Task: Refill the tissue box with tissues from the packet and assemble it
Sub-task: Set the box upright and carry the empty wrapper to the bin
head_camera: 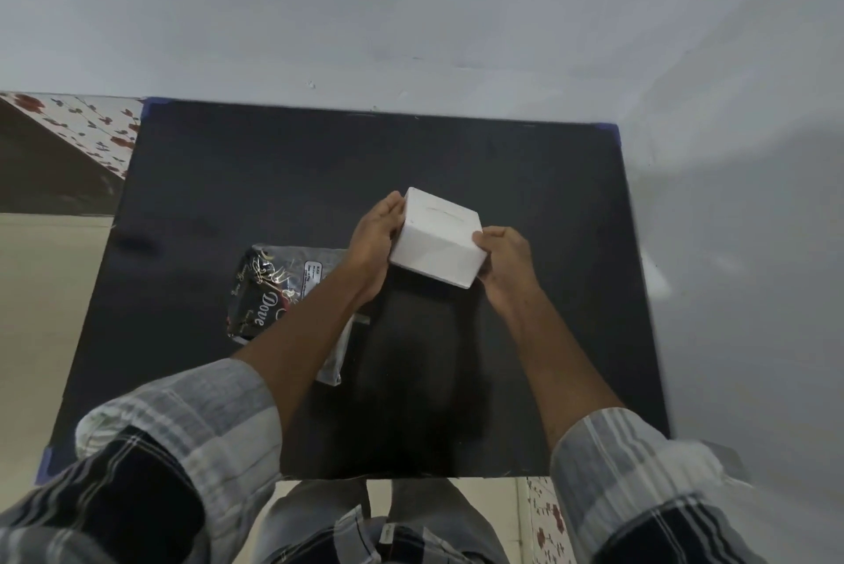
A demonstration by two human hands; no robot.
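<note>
Both hands' grip is clamped on the white tissue box (437,238): left hand (374,239) on its left side, right hand (507,262) on its right, held tilted over the dark surface (228,180). Beside the left forearm lies the tissue packet (269,289).

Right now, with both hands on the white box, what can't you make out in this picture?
- Inside of the tissue box: hidden by its closed walls; only a thin slot shows, so full or empty is unknown.
- Tissue packet: its right part is covered by the left hand and forearm.
- Packet's small label: too small to read.
- Right hand: its fingers are behind the box.
</note>
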